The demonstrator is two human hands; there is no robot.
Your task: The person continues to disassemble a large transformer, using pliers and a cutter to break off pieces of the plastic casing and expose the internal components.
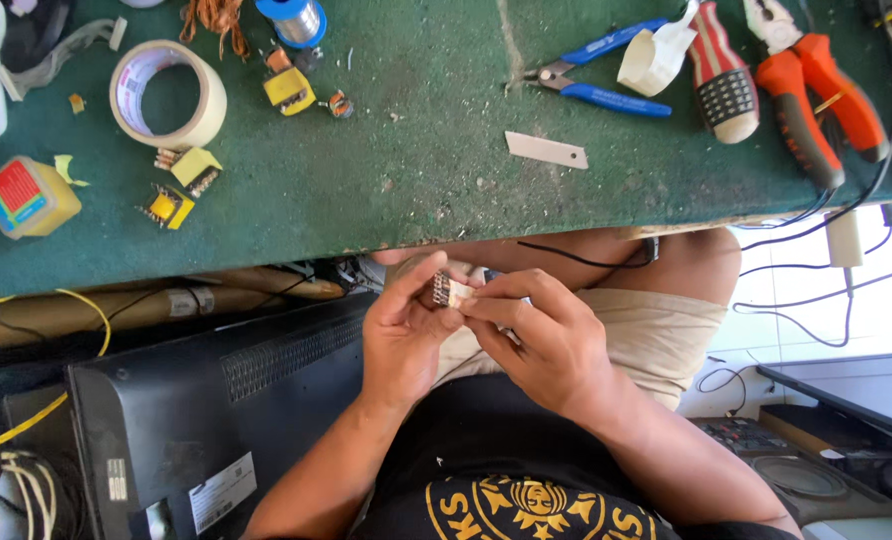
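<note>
We look down on a green workbench (416, 170), dusty and worn, with the person's lap showing below its front edge. Just under that edge, both hands meet over a small transformer (450, 291) with a row of metal pins. The left hand (403, 335) is curled around it, thumb up along its left side, and has it in a pinch. The right hand (546, 340) closes in from the other side, its thumb and forefinger pressed on the part's right end; both hands are nearly closed on the part.

On the bench, well to the upper left of the transformer, lies a roll of masking tape (169, 95), with three small yellow-wrapped transformers (188, 168) near it and a yellow jar (26, 195) further left. A spool of solder wire (294, 20) stands near the bench's far edge. To the upper right of the held part lie a bare cutter blade (547, 150), blue-handled pliers (596, 75) and orange-handled pliers (816, 90). Below the bench on the left stands a black monitor back (216, 400).
</note>
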